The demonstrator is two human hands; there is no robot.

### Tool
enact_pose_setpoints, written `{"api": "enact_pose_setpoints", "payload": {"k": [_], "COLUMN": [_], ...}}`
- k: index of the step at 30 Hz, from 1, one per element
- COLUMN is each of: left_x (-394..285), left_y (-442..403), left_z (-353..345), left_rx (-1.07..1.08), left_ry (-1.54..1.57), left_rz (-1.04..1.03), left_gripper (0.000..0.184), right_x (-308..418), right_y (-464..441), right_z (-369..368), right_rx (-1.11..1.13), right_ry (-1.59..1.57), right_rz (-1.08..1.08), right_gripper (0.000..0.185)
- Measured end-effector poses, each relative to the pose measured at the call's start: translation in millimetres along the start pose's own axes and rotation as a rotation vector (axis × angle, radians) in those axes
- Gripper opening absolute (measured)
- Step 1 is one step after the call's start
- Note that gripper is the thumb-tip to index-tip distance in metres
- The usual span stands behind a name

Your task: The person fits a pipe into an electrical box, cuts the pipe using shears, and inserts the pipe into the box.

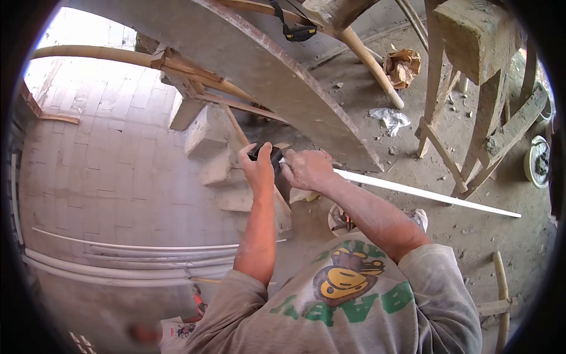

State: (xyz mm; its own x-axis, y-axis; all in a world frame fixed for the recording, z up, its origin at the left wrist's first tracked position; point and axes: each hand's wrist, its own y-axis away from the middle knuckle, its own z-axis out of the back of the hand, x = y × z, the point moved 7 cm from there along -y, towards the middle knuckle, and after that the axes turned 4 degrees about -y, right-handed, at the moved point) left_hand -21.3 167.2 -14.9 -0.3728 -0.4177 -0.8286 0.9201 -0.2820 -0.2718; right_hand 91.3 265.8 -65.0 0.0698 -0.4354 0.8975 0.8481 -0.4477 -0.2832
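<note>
While my left hand (pixel 259 170) curls around a black object (pixel 276 157), my right hand (pixel 310 170), nearer the long white piece (pixel 424 192), is closed over its left end; from that grip its axis runs right, slanting slightly near.

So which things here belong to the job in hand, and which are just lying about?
Job, by the look of it:
dark object in the left hand
white strip in the right hand

Apparently just lying about:
crumpled brown paper
crumpled white scrap
white pipes, possibly spares
</note>
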Motion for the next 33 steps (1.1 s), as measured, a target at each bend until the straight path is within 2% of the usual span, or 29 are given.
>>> {"api": "enact_pose_setpoints", "payload": {"k": [8, 14, 17, 20, 33], "left_x": [-6, -4, 1, -8, -42], "left_y": [6, 7, 3, 3, 16], "left_z": [6, 3, 3, 3, -5], "left_rx": [-0.046, -0.076, -0.097, -0.099, -0.170], "left_ry": [-0.190, -0.147, -0.177, -0.288, -0.402], "left_rz": [-0.066, -0.049, -0.079, -0.086, -0.154], "left_gripper": [0.050, 0.051, 0.053, 0.055, 0.056], "right_x": [-6, -9, -12, -19, -8], "right_y": [-2, -7, -9, -13, -17], "right_z": [-9, -7, -9, -16, 12], "right_rx": [0.018, -0.004, -0.036, -0.046, -0.093], "right_ry": [0.000, -0.054, -0.069, -0.048, -0.105], "right_rz": [-0.050, -0.021, -0.009, -0.008, 0.092], "right_gripper": [0.038, 0.039, 0.029, 0.029, 0.025]}}
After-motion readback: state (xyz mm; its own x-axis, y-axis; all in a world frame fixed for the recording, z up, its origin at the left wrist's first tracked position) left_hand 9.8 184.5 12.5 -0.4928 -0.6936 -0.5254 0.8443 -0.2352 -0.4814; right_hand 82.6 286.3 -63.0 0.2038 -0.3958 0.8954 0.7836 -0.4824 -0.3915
